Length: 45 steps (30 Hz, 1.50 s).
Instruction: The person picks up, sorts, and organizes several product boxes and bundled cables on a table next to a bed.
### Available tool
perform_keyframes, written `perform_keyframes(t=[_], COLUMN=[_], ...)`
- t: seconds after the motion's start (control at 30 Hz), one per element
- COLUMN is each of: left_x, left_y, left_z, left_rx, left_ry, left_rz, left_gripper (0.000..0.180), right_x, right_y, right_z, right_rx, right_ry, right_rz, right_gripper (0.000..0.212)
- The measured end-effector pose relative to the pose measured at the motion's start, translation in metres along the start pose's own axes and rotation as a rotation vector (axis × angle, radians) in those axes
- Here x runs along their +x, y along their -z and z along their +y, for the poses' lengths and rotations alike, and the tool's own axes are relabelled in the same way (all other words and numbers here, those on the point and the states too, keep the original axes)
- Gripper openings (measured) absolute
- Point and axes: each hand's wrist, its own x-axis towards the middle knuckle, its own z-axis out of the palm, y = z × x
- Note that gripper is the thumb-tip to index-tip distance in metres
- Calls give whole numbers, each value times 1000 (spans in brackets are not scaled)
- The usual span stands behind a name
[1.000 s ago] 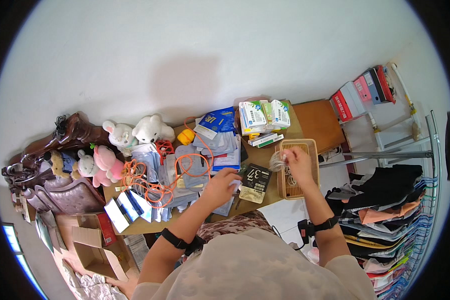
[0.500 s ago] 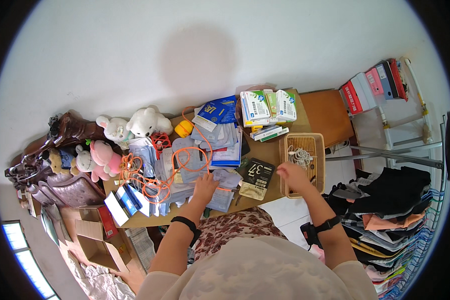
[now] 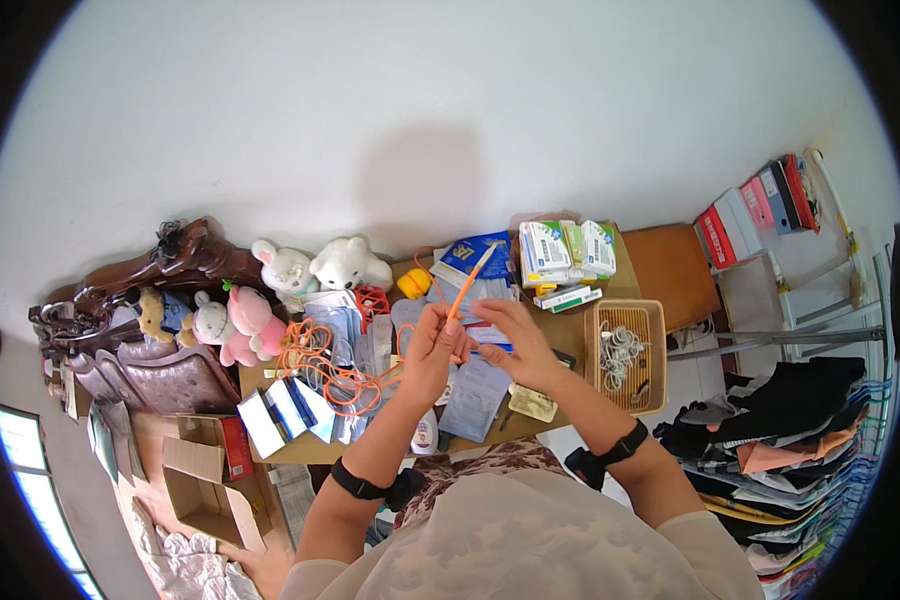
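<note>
Above the table's middle, my left hand (image 3: 433, 350) is closed round an orange cord (image 3: 465, 287), whose straight end points up and right to a pale tip. My right hand (image 3: 522, 348) is right beside it, fingers stretched and curved toward the cord; nothing shows in its grasp. More orange cord (image 3: 350, 388) lies in loose loops to the left, over flat grey packets. Beneath my hands are a pale grey packet (image 3: 477, 398) and a white bottle (image 3: 425, 434). A packet with a gold lower part (image 3: 533, 404) is partly hidden by my right forearm.
A wicker basket (image 3: 654, 345) with white cables stands at the right. White-and-green boxes (image 3: 545, 250) are stacked at the back, left of it a yellow object (image 3: 414, 284). Plush toys (image 3: 350, 264) line the left back. Clothes (image 3: 770, 420) hang at far right.
My left hand has lifted the orange cord's end off the packets. My right hand has moved left from beside the basket to meet it. The view has shifted slightly.
</note>
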Motion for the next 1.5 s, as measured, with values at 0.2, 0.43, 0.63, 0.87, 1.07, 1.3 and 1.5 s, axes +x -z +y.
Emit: perform_keyframes(t=[0.2,0.43,0.63,0.87,1.07,1.3,1.5], left_x=[-10,-14,-29,-41,-57,-53,-52], left_y=[10,72,67,13,36,80,86], left_z=[133,151,124,88,93,125,147], left_rx=[-527,-564,-71,-339,-387,-691,-761], left_ry=[-158,-235,124,430,461,-198,-261], left_rz=[12,336,279,168,-69,266,468], left_gripper=[31,37,37,26,35,41,41], right_x=[27,41,69,81,75,51,51], right_y=[-34,3,33,-14,-6,-6,1], right_z=[-55,-78,-111,-109,-95,-45,-61], right_rx=[455,181,6,-264,16,540,579], right_ry=[-43,-120,153,431,-48,-319,-334], right_rz=[-472,-328,-87,90,-204,-438,-357], right_gripper=[25,15,10,19,22,29,23])
